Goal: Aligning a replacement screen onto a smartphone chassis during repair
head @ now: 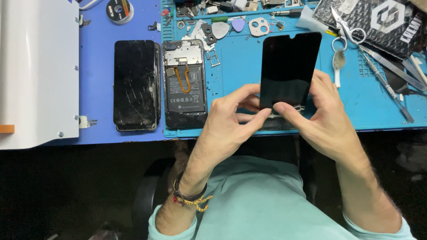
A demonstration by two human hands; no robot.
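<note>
Both my hands hold a black phone screen panel [288, 66] upright-tilted over the blue work mat [235, 75]. My left hand [231, 120] pinches its lower left corner with thumb and forefinger. My right hand [322, 115] grips its lower right edge, thumb pressing near the bottom where a small flex strip shows. To the left on the mat lies an opened phone body [184, 82] with battery and orange flex cable exposed. Further left lies a cracked black screen [135, 84].
A white machine housing [38, 71] fills the left side. Scissors [347, 29], tweezers [387, 84], a small brush [338, 62], plastic picks [221, 29], small screws and parts crowd the mat's far edge. A black bubble bag [378, 22] sits at the far right. A tape roll [119, 10] lies at the top left.
</note>
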